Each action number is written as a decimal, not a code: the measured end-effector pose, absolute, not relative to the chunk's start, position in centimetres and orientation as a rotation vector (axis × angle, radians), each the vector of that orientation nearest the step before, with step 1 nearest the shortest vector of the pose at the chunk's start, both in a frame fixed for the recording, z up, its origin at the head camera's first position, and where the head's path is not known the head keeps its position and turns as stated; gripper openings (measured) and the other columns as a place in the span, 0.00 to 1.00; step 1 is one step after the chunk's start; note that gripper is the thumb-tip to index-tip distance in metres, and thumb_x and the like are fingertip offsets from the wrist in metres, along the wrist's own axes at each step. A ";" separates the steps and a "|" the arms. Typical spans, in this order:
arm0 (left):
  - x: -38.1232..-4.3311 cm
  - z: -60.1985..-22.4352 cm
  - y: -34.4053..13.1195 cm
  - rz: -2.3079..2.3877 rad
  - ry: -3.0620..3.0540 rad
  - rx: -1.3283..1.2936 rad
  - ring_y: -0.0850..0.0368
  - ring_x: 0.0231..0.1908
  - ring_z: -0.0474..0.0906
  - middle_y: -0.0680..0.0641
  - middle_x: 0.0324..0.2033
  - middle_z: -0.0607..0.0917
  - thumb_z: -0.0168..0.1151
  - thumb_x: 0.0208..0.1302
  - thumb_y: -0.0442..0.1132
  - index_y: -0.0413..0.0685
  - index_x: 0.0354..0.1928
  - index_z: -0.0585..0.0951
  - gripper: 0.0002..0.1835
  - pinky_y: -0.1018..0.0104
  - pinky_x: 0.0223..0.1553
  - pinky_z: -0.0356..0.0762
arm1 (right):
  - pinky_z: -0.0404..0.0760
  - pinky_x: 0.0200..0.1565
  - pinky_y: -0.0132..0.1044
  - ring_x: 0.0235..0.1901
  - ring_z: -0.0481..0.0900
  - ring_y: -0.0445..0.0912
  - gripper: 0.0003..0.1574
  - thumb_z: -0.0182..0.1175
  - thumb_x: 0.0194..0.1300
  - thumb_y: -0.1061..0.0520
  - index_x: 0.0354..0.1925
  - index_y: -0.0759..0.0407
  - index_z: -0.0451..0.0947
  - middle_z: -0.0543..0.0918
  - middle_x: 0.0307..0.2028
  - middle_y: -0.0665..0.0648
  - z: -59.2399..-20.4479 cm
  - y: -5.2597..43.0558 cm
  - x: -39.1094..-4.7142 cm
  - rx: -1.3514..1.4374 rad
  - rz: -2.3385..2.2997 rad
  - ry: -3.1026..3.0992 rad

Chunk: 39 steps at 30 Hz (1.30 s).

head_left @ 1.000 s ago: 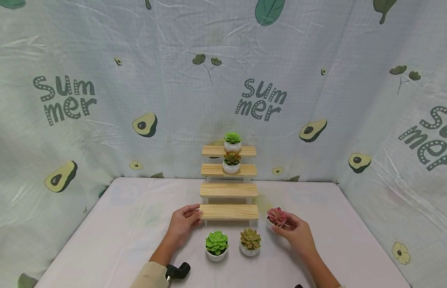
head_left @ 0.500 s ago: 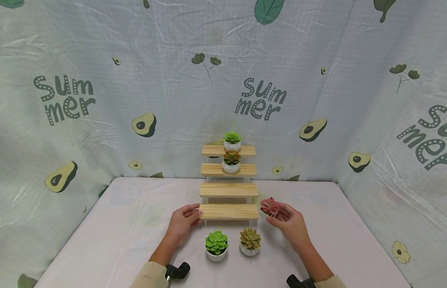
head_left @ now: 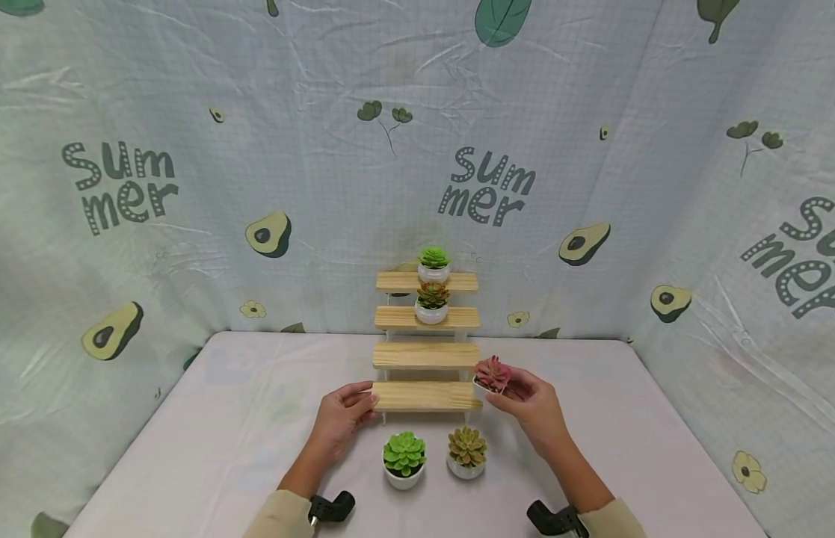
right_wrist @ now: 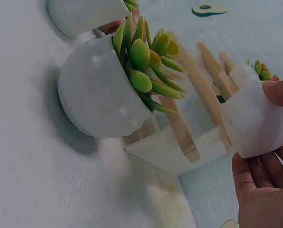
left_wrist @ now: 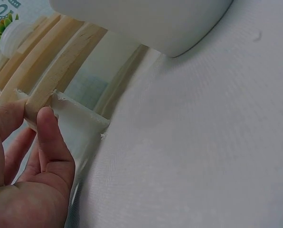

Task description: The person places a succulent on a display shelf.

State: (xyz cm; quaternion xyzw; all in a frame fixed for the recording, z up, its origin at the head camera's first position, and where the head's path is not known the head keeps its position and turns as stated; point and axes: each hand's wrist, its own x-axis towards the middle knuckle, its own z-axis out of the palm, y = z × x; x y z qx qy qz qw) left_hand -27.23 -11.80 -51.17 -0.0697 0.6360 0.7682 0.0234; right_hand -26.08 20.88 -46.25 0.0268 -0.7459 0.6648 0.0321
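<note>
1. Succulent, red, potted: gripped between thumb and fingers of the right hand, leftward of its palm.
2. Bottom step: long axis left to right; succulent at its right end, contact unclear.
3. Left hand: pinches the step's left end, farther from the succulent.
4. Green plant, tan plant: on worktop, before the step.

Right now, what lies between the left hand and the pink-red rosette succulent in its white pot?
In the head view, the lowest pale rectangular wooden shelf board lies between the left hand and the pink-red succulent.
</note>
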 end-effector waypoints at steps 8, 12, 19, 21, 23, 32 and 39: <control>-27.4 -51.4 -11.9 2.370 1.974 -0.227 0.58 0.32 0.81 0.43 0.37 0.84 0.66 0.57 0.32 0.37 0.55 0.76 0.22 0.68 0.33 0.83 | 0.80 0.48 0.27 0.51 0.78 0.47 0.39 0.75 0.45 0.55 0.55 0.61 0.73 0.78 0.53 0.61 -45.4 19.9 -26.5 0.130 2.056 -2.292; -27.4 -51.4 -11.8 2.364 1.976 -0.228 0.58 0.32 0.81 0.43 0.39 0.84 0.66 0.57 0.32 0.37 0.56 0.76 0.23 0.68 0.33 0.83 | 0.80 0.48 0.28 0.51 0.79 0.48 0.39 0.76 0.44 0.55 0.55 0.61 0.74 0.79 0.52 0.62 -45.0 19.4 -26.8 0.171 2.072 -2.283; -27.5 -51.4 -11.8 2.366 1.975 -0.232 0.58 0.32 0.81 0.43 0.39 0.84 0.67 0.57 0.33 0.38 0.55 0.76 0.22 0.67 0.33 0.83 | 0.80 0.49 0.28 0.52 0.78 0.47 0.40 0.76 0.44 0.52 0.55 0.58 0.74 0.79 0.53 0.58 -44.3 18.5 -27.5 0.219 2.065 -2.310; -27.5 -51.4 -11.7 2.368 1.974 -0.229 0.58 0.32 0.81 0.43 0.40 0.84 0.67 0.57 0.33 0.38 0.54 0.77 0.22 0.67 0.33 0.83 | 0.80 0.49 0.28 0.52 0.78 0.48 0.40 0.76 0.44 0.52 0.56 0.58 0.74 0.79 0.53 0.59 -44.0 18.3 -27.6 0.242 2.064 -2.313; -27.5 -51.3 -11.7 2.367 1.973 -0.226 0.58 0.32 0.81 0.43 0.40 0.84 0.66 0.57 0.33 0.38 0.55 0.77 0.22 0.68 0.33 0.83 | 0.80 0.49 0.29 0.52 0.78 0.49 0.39 0.75 0.45 0.52 0.56 0.58 0.74 0.79 0.53 0.59 -43.7 18.2 -27.7 0.268 2.065 -2.315; -27.4 -51.3 -11.7 2.369 1.975 -0.231 0.58 0.32 0.81 0.44 0.39 0.83 0.67 0.56 0.33 0.38 0.55 0.76 0.23 0.68 0.33 0.83 | 0.80 0.50 0.29 0.53 0.79 0.47 0.39 0.75 0.45 0.52 0.57 0.55 0.74 0.79 0.53 0.58 -42.8 17.4 -28.8 0.315 2.066 -2.350; -27.4 -51.4 -11.8 2.381 1.962 -0.234 0.58 0.32 0.81 0.43 0.40 0.83 0.66 0.57 0.33 0.37 0.56 0.76 0.23 0.68 0.33 0.83 | 0.80 0.50 0.30 0.53 0.78 0.48 0.38 0.75 0.46 0.55 0.57 0.56 0.74 0.79 0.53 0.59 -42.5 16.9 -29.7 0.337 2.084 -2.359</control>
